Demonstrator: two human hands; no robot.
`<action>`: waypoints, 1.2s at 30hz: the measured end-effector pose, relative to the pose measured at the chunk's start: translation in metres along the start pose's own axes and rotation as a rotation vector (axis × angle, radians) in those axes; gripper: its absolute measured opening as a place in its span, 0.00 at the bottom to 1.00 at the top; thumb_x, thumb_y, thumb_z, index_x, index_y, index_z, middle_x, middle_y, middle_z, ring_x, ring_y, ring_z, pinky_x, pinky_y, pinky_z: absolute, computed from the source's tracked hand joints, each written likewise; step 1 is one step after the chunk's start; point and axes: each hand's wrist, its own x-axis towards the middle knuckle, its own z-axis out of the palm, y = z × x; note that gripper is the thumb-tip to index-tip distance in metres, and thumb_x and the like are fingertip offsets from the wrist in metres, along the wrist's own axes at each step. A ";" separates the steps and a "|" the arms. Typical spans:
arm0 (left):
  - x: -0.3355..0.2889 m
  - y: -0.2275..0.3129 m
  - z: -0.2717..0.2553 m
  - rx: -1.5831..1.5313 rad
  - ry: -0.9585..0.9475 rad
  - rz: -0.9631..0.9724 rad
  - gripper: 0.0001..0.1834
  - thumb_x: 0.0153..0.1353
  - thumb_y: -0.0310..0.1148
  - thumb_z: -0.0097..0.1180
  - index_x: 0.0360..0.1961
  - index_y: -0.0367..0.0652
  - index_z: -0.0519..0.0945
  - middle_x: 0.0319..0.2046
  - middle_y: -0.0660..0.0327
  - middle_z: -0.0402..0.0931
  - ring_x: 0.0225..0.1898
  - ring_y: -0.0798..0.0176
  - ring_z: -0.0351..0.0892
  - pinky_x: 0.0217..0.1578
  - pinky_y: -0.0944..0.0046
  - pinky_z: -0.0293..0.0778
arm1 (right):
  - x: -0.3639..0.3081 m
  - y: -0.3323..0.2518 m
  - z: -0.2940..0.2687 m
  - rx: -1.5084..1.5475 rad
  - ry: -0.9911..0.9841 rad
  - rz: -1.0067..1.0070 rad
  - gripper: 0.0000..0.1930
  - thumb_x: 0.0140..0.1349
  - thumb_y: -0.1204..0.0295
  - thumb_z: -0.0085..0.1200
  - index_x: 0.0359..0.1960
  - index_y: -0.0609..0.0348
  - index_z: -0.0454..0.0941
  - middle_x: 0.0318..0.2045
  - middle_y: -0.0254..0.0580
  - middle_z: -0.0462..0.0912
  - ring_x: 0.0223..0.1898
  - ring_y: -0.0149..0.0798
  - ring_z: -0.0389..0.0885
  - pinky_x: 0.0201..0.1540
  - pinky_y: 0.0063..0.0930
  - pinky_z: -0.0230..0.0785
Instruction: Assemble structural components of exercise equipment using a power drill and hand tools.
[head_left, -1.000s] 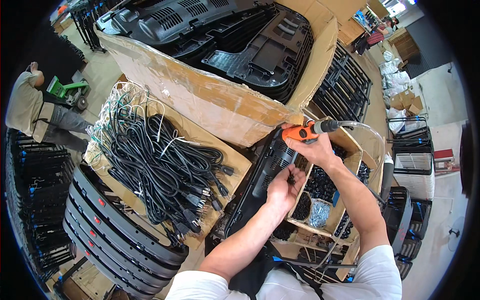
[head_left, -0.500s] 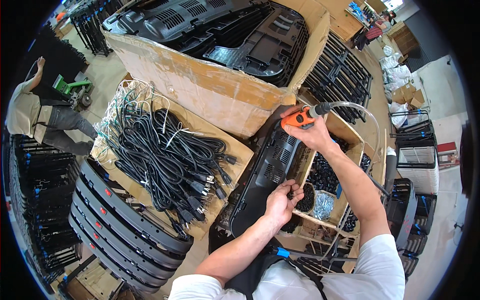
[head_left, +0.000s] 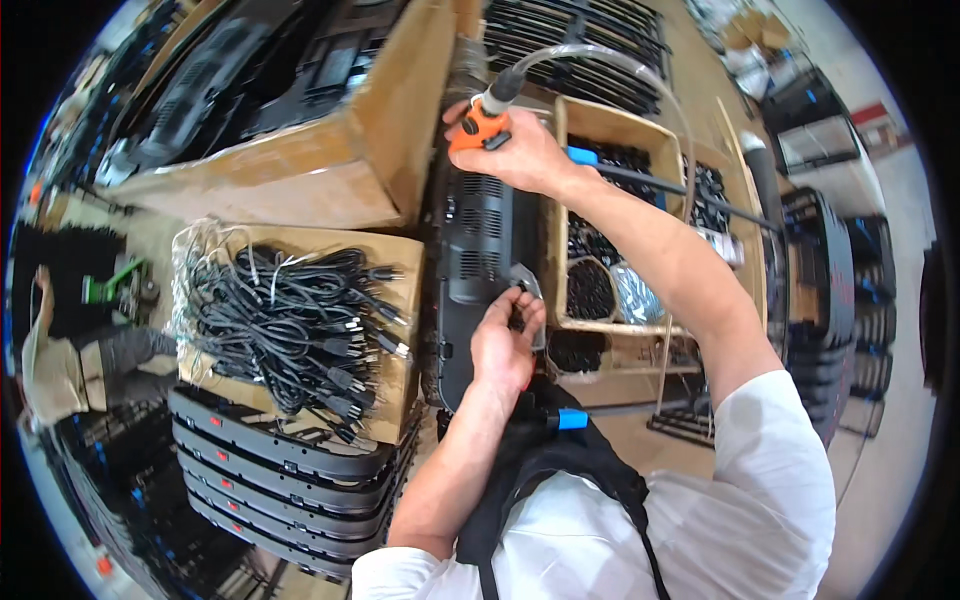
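Shifted to upper centre, the orange driver (head_left: 483,130) is gripped by the right hand (head_left: 535,157), likely for control; mid-frame, the left hand (head_left: 503,350) curls, contents unclear

Workshop floor (head_left: 150,238) pale tan. Black metal frames (head_left: 635,40) stacked at the top, dark stacks (head_left: 818,300) down the right side. Green wheeled unit (head_left: 100,290) far left. Dark red box (head_left: 872,115) upper right. Bright light across the room.

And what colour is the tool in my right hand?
The tool is orange with black parts, best seen in the head view.
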 end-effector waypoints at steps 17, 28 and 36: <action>0.021 -0.139 -0.032 1.784 -0.580 -0.120 0.27 0.79 0.48 0.45 0.66 0.39 0.79 0.64 0.49 0.80 0.69 0.51 0.74 0.70 0.56 0.65 | -0.550 -0.150 -0.104 0.187 1.049 0.436 0.32 0.58 0.72 0.68 0.64 0.66 0.72 0.53 0.52 0.87 0.58 0.49 0.84 0.66 0.45 0.73; -0.072 -0.146 -0.010 2.517 -0.591 0.034 0.42 0.75 0.66 0.41 0.42 0.33 0.90 0.42 0.40 0.88 0.49 0.38 0.88 0.53 0.42 0.82 | -0.728 0.252 0.001 1.234 1.341 0.829 0.17 0.69 0.61 0.66 0.55 0.49 0.77 0.51 0.39 0.85 0.56 0.40 0.84 0.59 0.47 0.80; -0.074 -0.151 -0.010 2.549 -0.443 0.102 0.39 0.75 0.65 0.42 0.45 0.37 0.90 0.46 0.47 0.89 0.51 0.41 0.87 0.55 0.46 0.81 | -0.635 0.321 0.000 1.621 0.087 0.771 0.17 0.70 0.62 0.65 0.55 0.52 0.79 0.44 0.38 0.84 0.36 0.32 0.83 0.36 0.30 0.81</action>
